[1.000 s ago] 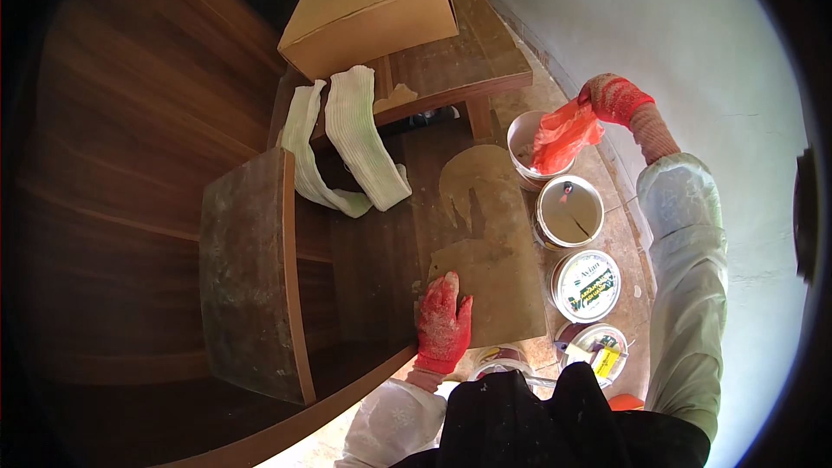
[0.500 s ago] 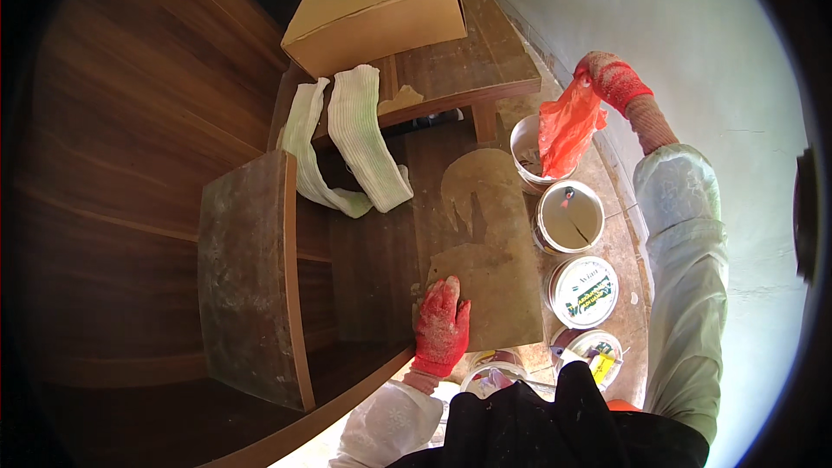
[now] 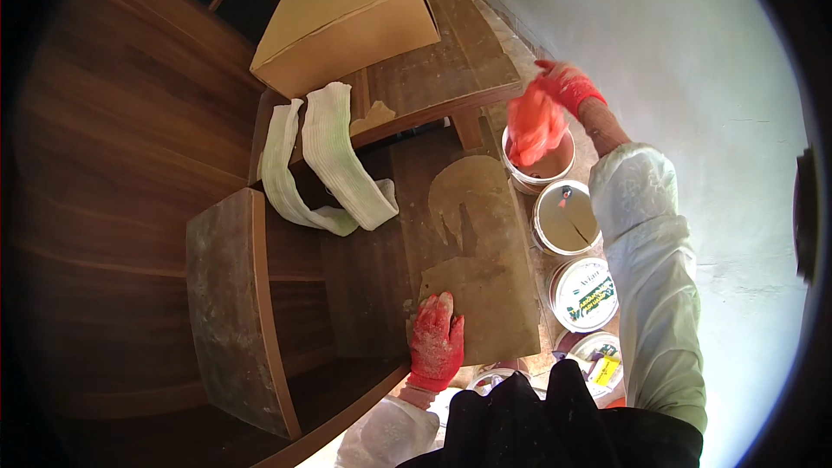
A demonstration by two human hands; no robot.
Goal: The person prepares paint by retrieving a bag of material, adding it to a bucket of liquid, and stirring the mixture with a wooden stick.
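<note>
In a red work glove, my right hand (image 3: 568, 87) is closed on a limp, crumpled red cloth (image 3: 535, 126). The cloth hangs over the mouth of the farthest white bucket (image 3: 562, 160), its lower end at the rim or just inside; blur hides which. My left hand (image 3: 436, 342), gloved in dusty red, lies with fingers stretched out on a stained brown panel (image 3: 490, 303). That panel spans the opening beside the brown wooden unit, with a pale dried-looking patch on its surface.
A second bucket (image 3: 568, 217) holds a stick-like tool; a lidded tub (image 3: 585, 295) stands nearer. At far left, a cardboard box (image 3: 347, 26) and ribbed whitish fabric strip (image 3: 338, 156) rest on the brown wood. An upright board (image 3: 230, 312) rises at left; a pale wall (image 3: 728, 165) borders the right.
My right hand has moved left toward the far bucket, and the red cloth now hangs more bunched over its mouth. My left hand stays on the panel. The whole view has shifted slightly.
</note>
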